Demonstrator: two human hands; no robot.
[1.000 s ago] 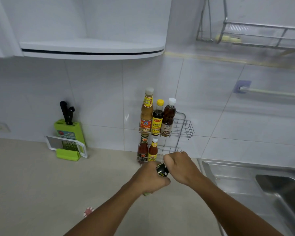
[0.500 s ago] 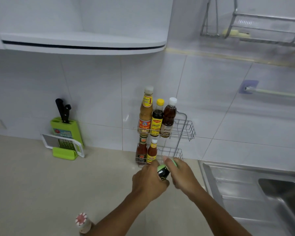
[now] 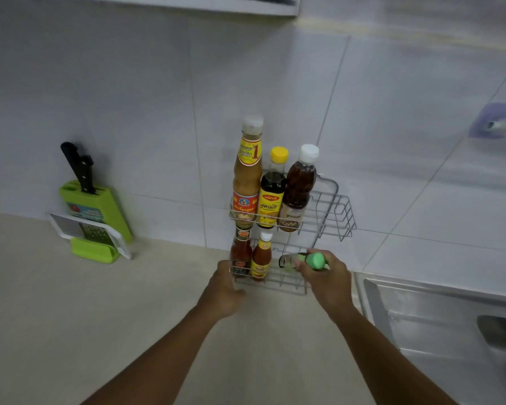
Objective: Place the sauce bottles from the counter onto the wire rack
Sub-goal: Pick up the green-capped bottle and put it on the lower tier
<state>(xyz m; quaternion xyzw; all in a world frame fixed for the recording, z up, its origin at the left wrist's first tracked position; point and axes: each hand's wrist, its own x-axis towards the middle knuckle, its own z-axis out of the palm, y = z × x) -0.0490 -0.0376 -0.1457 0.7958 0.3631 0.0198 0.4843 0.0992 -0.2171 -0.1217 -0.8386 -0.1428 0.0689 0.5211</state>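
A two-tier wire rack (image 3: 341, 213) stands against the tiled wall. Its upper tier holds a tall tan sauce bottle (image 3: 247, 182), a dark bottle with a yellow cap (image 3: 272, 194) and a brown bottle with a white cap (image 3: 299, 188). Two small red sauce bottles (image 3: 250, 255) stand on the lower tier's left side. My right hand (image 3: 326, 280) grips a small green-capped bottle (image 3: 303, 261), tipped sideways over the right half of the lower tier. My left hand (image 3: 221, 290) rests at the rack's lower left corner, fingers loosely curled, holding nothing.
A green knife block (image 3: 95, 213) with a grater leans at the wall on the left. A steel sink (image 3: 438, 323) lies to the right of the rack. Beige counter (image 3: 70, 317) spreads in front. A cabinet edge hangs overhead.
My left hand let go of the green-capped bottle and moved to the rack's corner. My right hand carried the bottle forward over the lower tier. The view tilted down and closer.
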